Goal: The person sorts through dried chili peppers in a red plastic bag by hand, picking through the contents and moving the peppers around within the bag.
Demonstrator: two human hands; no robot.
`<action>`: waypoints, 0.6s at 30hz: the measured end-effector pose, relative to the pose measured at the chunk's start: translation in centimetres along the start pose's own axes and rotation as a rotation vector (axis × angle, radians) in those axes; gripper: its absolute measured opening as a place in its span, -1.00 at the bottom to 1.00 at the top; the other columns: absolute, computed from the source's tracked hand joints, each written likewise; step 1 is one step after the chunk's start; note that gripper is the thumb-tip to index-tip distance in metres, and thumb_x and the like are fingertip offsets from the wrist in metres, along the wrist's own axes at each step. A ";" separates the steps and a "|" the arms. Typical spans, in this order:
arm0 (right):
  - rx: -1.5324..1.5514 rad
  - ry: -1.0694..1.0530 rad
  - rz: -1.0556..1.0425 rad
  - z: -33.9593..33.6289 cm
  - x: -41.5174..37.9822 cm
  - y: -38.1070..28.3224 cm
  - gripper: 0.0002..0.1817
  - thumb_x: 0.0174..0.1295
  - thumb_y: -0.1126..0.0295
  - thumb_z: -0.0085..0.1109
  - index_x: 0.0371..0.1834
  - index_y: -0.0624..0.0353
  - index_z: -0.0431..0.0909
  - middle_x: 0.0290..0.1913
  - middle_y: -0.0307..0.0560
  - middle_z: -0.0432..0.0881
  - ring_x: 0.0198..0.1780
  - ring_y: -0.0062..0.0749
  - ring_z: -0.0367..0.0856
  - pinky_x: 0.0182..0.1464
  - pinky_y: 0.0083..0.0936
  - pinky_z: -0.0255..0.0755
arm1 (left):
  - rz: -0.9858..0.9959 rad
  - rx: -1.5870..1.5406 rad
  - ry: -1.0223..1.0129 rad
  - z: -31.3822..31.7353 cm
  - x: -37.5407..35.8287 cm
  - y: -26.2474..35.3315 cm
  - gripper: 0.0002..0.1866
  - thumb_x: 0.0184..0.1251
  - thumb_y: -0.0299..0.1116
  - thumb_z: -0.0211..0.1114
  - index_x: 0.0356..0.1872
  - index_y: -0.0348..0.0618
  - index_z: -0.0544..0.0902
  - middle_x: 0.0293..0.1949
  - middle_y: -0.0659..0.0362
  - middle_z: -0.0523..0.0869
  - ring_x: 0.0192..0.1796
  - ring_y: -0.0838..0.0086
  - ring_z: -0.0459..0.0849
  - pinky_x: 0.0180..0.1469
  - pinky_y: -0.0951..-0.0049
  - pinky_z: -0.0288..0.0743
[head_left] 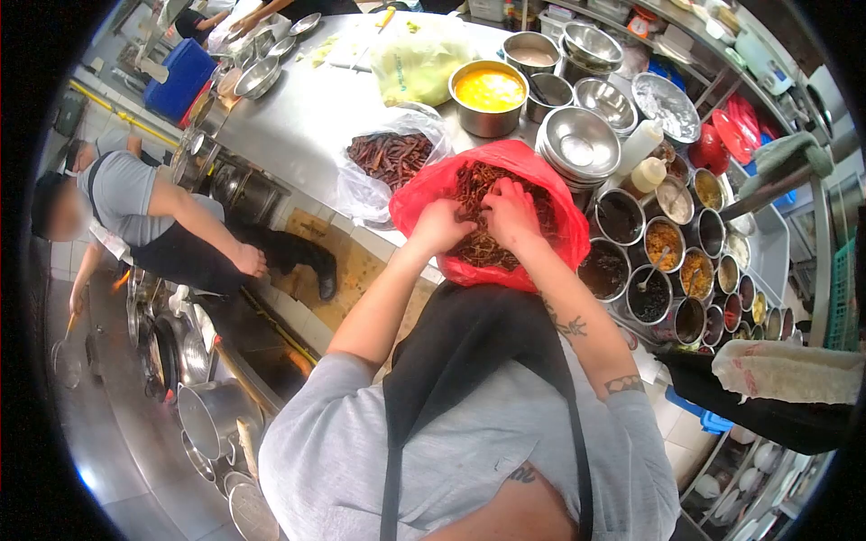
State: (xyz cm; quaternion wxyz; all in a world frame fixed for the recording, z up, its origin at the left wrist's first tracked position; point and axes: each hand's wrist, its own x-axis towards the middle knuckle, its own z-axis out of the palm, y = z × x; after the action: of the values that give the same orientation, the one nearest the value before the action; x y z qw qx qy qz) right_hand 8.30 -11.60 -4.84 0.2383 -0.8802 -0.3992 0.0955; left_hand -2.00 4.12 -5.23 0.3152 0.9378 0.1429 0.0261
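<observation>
Both hands are buried in the dried chillies (487, 243) inside the red bag (424, 194) at the worktop (298, 117) edge, left hand (439, 225) and right hand (511, 215) each clutching a bunch, so a hard tug could probably drag that flimsy bag off and spill everything.

The red bag (424, 194) is thin, glossy plastic, crinkled; the dried chillies (478, 194) inside look wrinkled and matt. The counter (298, 117) is smooth, brushed steel. The stacked bowls (577, 144) are shiny metal. A clear plastic bag (361, 194) near the counter's front edge looks filmy and creased.
</observation>
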 end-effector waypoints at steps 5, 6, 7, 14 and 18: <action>0.010 0.034 0.022 -1.5 -0.9 -0.4 -0.70 0.10 0.43 0.33 -0.05 0.00 0.70 0.18 -0.05 0.45 0.32 -0.07 0.35 0.32 -0.04 0.27 | -0.068 -0.113 0.028 -0.1 0.1 1.5 -0.76 0.12 -0.27 0.47 -0.26 -0.20 0.78 -0.37 -0.13 0.75 -0.23 0.03 0.77 -0.10 0.16 0.59; 0.035 0.038 0.015 -1.7 -1.1 -0.4 -0.68 0.09 0.44 0.33 -0.04 0.00 0.70 0.21 -0.05 0.44 0.34 -0.06 0.34 0.33 -0.02 0.25 | -0.052 -0.114 0.019 -0.4 0.1 1.6 -0.76 0.13 -0.27 0.46 -0.25 -0.20 0.78 -0.38 -0.12 0.75 -0.25 0.06 0.77 -0.11 0.18 0.59; 0.092 0.093 -0.006 -1.8 -1.2 -0.3 -0.69 0.09 0.45 0.32 -0.05 0.02 0.70 0.19 -0.04 0.47 0.32 -0.05 0.38 0.31 -0.04 0.28 | -0.036 -0.114 0.012 -0.7 0.1 1.7 -0.77 0.14 -0.28 0.46 -0.24 -0.20 0.78 -0.39 -0.11 0.75 -0.26 0.08 0.77 -0.11 0.20 0.59; 0.422 0.057 -0.126 -2.3 -0.7 1.1 -0.86 0.18 0.43 0.27 -0.23 0.18 0.72 -0.17 0.12 0.67 -0.05 0.09 0.66 0.05 -0.16 0.53 | 0.017 -0.224 -0.014 -2.5 -0.5 2.6 -0.77 0.17 -0.30 0.46 -0.22 -0.20 0.78 -0.39 -0.04 0.77 -0.31 0.30 0.76 -0.14 0.31 0.58; 0.448 0.050 -0.062 -2.6 -0.7 0.6 -0.86 0.22 0.39 0.28 -0.25 0.22 0.71 -0.17 0.16 0.67 -0.04 0.10 0.66 0.05 -0.14 0.52 | 0.029 -0.242 -0.048 -3.0 -0.7 3.4 -0.79 0.21 -0.32 0.44 -0.22 -0.23 0.78 -0.36 -0.01 0.78 -0.29 0.33 0.76 -0.13 0.34 0.57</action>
State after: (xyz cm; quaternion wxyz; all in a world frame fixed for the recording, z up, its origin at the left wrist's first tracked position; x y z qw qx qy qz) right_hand 9.13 -13.32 -2.89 0.4407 -0.7946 -0.3889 0.1525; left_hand -2.23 3.10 -0.77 0.4289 0.8954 0.1173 0.0251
